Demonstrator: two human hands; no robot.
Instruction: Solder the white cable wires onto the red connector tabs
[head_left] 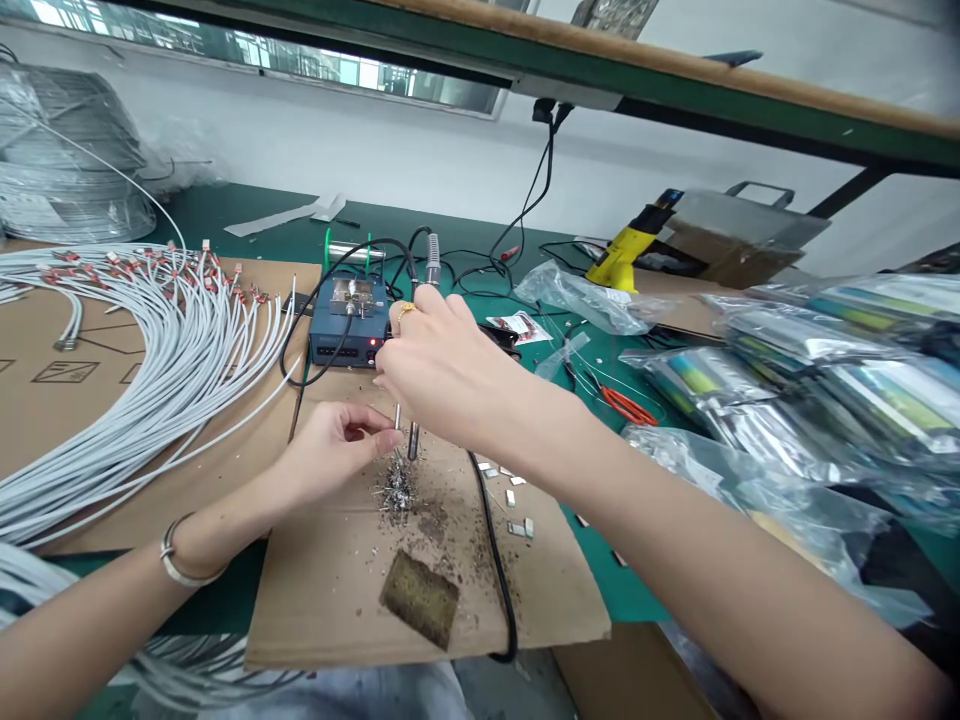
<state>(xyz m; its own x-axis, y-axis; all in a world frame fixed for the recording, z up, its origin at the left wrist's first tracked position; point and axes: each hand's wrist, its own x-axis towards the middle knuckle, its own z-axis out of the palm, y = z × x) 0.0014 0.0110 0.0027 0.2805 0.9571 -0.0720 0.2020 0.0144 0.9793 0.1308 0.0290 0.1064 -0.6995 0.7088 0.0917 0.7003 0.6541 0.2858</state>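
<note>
My left hand [337,440] is closed, thumb and fingertips pinched at a thin metal piece [397,415] in the middle of the view. Above and to the right, my right hand [431,350] is wrapped round a soldering iron [433,262]; its metal barrel [413,440] points down beside my left fingertips. Under both hands lies a pile of metal scraps [397,490] on a cardboard sheet [330,600]. Nearer the front edge rests a brown sponge [421,598]. Behind my hands stands a blue soldering station [349,330] with a red light lit.
A bundle of white cables [172,400] spreads across the left. Behind the station is a solder spool [356,255]. To the right lie orange-handled pliers [628,405], a yellow heat gun [626,250] and silver packages [750,410]. A black cord [491,560] crosses the cardboard.
</note>
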